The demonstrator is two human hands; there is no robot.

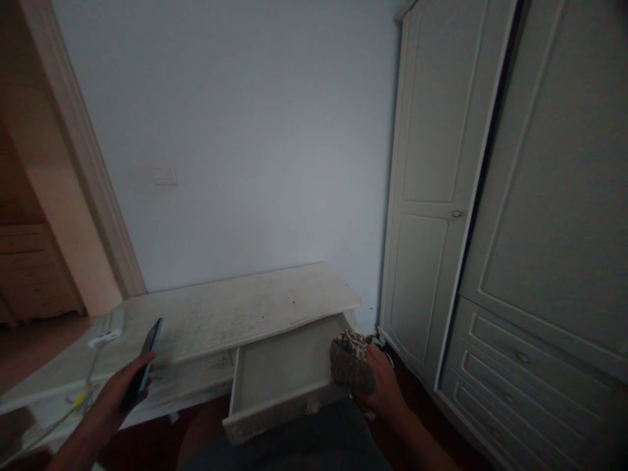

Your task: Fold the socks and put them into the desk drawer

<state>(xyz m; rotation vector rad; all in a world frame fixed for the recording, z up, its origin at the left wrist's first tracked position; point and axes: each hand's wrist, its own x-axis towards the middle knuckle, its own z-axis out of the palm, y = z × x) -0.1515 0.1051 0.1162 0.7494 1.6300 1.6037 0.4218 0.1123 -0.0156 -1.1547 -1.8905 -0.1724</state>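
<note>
My left hand (120, 389) grips a dark phone (146, 362) held edge-on over the front of a low white dresser (230, 311). My right hand (380, 386) is closed on a bunched, speckled brown-and-white cloth (349, 362), held at the right corner of the dresser's pulled-out drawer (279, 373). The drawer's pale inside is bare as far as I can see it.
A tall white wardrobe (490, 196) with a small round knob and lower drawers fills the right side. A white power strip (105, 335) with a cable lies on the dresser's left end. A doorway opens at the far left; a light switch sits on the wall.
</note>
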